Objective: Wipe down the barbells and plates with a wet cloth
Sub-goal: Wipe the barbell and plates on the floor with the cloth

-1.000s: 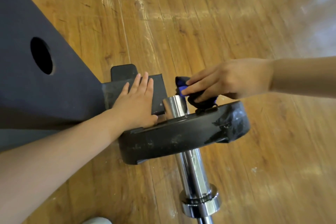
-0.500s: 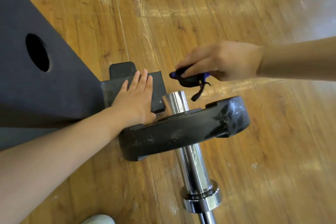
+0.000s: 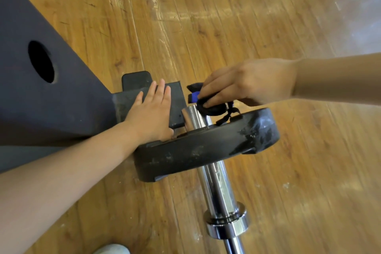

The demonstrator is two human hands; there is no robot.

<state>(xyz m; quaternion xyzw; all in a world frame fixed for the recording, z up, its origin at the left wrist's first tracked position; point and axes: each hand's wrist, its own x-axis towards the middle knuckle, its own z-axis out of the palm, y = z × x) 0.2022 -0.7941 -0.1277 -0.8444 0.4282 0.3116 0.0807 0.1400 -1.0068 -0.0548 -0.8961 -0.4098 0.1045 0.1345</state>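
A chrome barbell sleeve (image 3: 214, 179) runs from the lower right up to its end near the middle, with a scuffed black weight plate (image 3: 202, 150) slid onto it. My right hand (image 3: 247, 80) pinches a bunched dark cloth with a blue patch (image 3: 208, 105) and holds it at the tip of the sleeve, just above the plate's upper face. A loose strand of the cloth hangs onto the plate. My left hand (image 3: 152, 111) rests flat, fingers straight, on the dark metal base beside the plate's inner edge.
A large dark grey frame with a round hole (image 3: 41, 62) fills the left side; its foot (image 3: 173, 99) reaches to the sleeve's end. The barbell collar (image 3: 226, 222) sits lower down. Wooden floor (image 3: 268, 16) lies all around. A white shoe tip (image 3: 112, 249) shows at the bottom.
My right hand lifted the cloth off the plate's upper face and has now come back down with it to the end of the sleeve. My left hand has stayed put.
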